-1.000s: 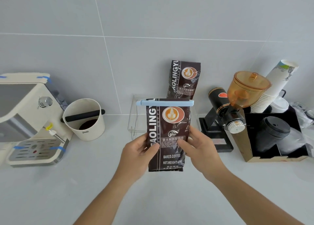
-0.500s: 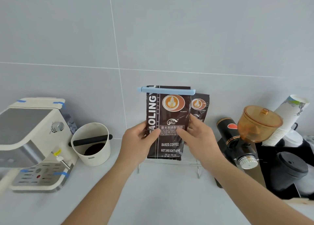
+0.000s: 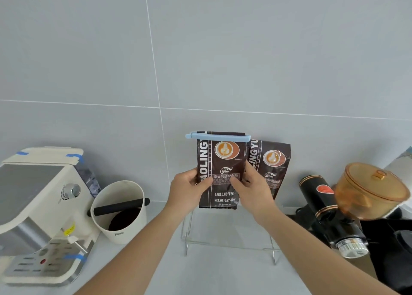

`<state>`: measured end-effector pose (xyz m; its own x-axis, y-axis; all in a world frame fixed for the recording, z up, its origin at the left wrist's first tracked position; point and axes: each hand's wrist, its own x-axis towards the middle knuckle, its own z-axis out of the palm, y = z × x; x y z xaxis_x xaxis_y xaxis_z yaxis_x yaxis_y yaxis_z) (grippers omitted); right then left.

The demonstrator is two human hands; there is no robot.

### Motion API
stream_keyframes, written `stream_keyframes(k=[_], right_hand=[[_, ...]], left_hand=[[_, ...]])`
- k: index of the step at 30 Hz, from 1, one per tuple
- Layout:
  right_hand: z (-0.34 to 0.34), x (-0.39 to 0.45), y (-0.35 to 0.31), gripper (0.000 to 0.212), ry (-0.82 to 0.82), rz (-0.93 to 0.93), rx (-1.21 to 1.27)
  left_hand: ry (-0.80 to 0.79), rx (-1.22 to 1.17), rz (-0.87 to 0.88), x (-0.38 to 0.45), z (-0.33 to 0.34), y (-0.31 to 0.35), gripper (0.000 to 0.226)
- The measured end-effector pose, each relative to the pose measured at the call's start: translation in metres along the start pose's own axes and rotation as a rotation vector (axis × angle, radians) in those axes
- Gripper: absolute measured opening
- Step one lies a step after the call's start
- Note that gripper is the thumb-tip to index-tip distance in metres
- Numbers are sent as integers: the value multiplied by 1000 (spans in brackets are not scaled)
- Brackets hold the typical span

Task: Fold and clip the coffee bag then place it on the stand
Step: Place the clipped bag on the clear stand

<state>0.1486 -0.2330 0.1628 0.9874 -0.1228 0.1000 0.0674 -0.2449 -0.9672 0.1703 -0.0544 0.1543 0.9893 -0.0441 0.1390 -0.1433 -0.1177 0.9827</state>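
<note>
A dark brown coffee bag [image 3: 219, 161] stands upright over the clear acrylic stand [image 3: 227, 243], its folded top shut under a light blue clip [image 3: 217, 136]. My left hand [image 3: 189, 191] grips the bag's left edge and my right hand [image 3: 252, 188] grips its right edge, thumbs on the front label. The bag's bottom edge is level with the stand's top; I cannot tell whether it rests on it. A second, unclipped coffee bag [image 3: 270, 165] leans against the wall just behind and to the right.
A cream espresso machine [image 3: 38, 207] fills the left side, with a white knock box [image 3: 120, 212] beside it. A black grinder [image 3: 325, 214] with an amber hopper [image 3: 372, 192] stands at the right. The tiled wall is right behind the stand.
Both hands carried the clipped bag up and back from over the counter to the stand's top, beside the second bag. The view came closer to the wall.
</note>
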Motion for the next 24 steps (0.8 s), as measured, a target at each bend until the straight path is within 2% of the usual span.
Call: stream_keyframes(k=[5,15,24], right_hand=[[7,14,15,49,25,17,-75],[23,33,35,55,59,74,-43],[27,38,32,40,27,114,26]], left_hand=[[23,20,-34,17,4,-19,25],[59,77,-90,39,9,-48,22],[83,104,-106,42,12,-45,25]])
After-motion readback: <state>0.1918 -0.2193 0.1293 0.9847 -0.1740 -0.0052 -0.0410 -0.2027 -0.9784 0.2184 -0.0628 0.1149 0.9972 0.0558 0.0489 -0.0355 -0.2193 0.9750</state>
